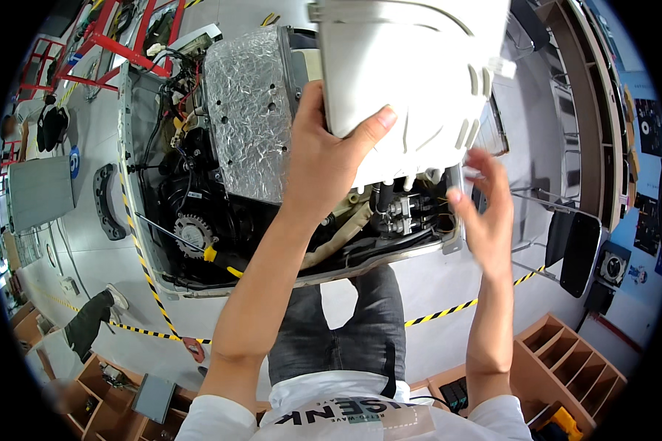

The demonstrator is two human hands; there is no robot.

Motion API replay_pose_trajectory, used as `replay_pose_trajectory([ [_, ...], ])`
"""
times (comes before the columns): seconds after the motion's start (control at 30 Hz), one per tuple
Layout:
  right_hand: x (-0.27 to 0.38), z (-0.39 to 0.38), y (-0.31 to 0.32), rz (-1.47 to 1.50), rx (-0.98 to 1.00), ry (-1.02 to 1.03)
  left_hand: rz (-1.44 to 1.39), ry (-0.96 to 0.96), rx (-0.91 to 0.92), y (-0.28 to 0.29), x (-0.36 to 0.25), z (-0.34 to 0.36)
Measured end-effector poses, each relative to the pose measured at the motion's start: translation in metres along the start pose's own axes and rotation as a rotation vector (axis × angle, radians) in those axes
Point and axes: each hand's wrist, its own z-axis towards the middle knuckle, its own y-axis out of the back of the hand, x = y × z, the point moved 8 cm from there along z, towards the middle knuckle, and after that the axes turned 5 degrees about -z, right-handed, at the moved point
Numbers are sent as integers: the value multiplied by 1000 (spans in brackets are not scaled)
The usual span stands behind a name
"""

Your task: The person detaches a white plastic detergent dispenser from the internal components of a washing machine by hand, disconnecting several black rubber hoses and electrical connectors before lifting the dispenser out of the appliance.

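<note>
So my left hand (329, 151) is clamped on this white plastic housing (412, 73), thumb on its face, holding it above the opened-up machine (125, 110). My right hand (490, 209) is just beside its corner, fingers apart, gripping nothing. With only 1 hand on it, that bulky thing could probably twist and smack the valves (401, 209) below.

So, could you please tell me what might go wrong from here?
Only the left grip visibly holds the white housing; the right grip is open near its corner, so the housing could tilt or slip. If dropped, it might strike the metal fittings close by. The screwdriver lying in the open machine could get knocked further in.
</note>
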Motion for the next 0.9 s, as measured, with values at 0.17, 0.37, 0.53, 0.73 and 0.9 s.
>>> replay_pose_trajectory([
  [0.17, -51, 60, -21, 472, 309, -181, 0, -24, 110, -22, -3, 7],
  [0.37, -72, 81, -46, 737, 450, -259, 41, 42, 67, -26, 10, 19],
  [0.53, -63, 86, -67, 822, 583, -326, 102, -120, -361, -1, -2, -4],
  [0.73, -52, 94, -80, 773, 600, -410, 391, -156, -801, -11, 7, -114],
  [0.9, -64, 101, -92, 781, 684, -455, 625, -15, -827, -42, 33, -127],
])
